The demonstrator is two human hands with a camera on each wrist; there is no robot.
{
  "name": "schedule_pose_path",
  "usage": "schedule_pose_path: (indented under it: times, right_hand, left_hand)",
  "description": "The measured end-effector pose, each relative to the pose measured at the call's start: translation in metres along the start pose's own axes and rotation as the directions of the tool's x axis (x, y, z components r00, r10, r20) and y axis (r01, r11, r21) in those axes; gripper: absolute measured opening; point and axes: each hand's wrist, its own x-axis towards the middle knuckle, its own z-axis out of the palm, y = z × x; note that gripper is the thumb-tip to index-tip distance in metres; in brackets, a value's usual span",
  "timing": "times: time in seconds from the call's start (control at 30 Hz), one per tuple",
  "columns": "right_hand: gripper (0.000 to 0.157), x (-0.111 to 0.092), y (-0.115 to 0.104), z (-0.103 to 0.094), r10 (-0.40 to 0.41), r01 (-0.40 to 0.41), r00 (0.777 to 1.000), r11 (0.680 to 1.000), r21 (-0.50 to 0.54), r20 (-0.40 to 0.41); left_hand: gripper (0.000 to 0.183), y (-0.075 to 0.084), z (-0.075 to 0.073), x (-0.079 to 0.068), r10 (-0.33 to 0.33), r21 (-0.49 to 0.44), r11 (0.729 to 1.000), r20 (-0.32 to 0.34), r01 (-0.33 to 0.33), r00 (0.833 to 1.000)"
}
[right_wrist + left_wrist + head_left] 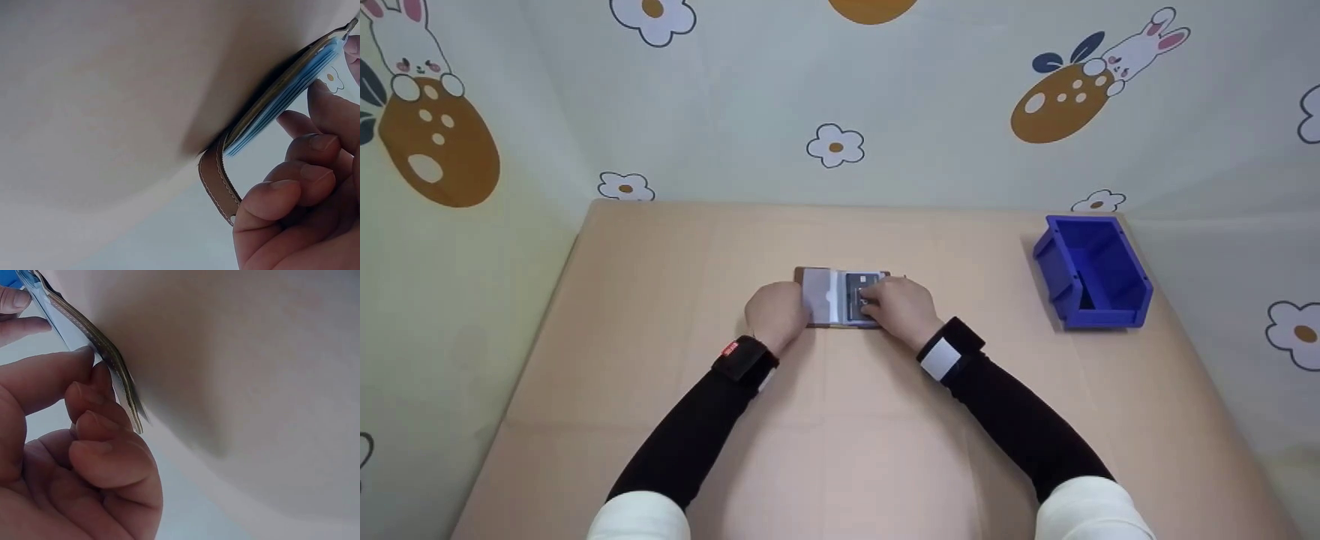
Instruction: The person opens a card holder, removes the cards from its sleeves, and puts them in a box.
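Note:
A brown card holder (819,296) lies spread on the table with clear plastic sleeves showing. In its right half sits a dark bank card (853,298). My left hand (777,315) pinches the left cover between thumb and fingers, and the left wrist view shows the cover's thin edge (121,368) there. Over the right half, my right hand (906,309) has its thumb and forefinger tips together on the card. From the right wrist, the stacked blue-tinted sleeves (281,95) and a stitched brown strap (215,181) are visible; curled fingers cover the strap's end.
A blue plastic bin (1099,274) stands at the table's right rear, with a small dark thing (1085,292) partly visible inside. Patterned cloth (735,112) hangs behind and beside the beige table (675,255).

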Motion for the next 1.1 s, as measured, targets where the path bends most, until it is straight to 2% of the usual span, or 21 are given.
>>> schedule_pose_path:
  times: [0.4,0.6,0.97,1.1]
  right_hand:
    - [0.013,0.001,0.000,0.001,-0.001,0.001,1.000,1.000,-0.008,-0.008]
    - [0.017,0.001,0.001,0.000,0.011,-0.011,1.000,1.000,0.003,-0.007]
    - [0.025,0.002,0.016,-0.011,0.116,-0.115,0.993,0.993,0.024,-0.025]
    - [0.025,0.001,0.023,-0.010,0.127,-0.126,0.992,0.992,0.019,-0.027]
  left_hand:
    - [0.016,-0.002,0.003,0.001,0.012,0.000,1.000,-0.017,-0.012,1.000]
    - [0.017,-0.001,0.004,0.001,0.012,0.006,1.000,-0.034,-0.012,0.999]
    - [0.016,0.000,0.004,-0.001,0.015,-0.004,1.000,-0.053,-0.015,0.998]
    - [0.016,-0.001,0.005,0.000,0.015,-0.001,1.000,-0.044,-0.015,0.999]
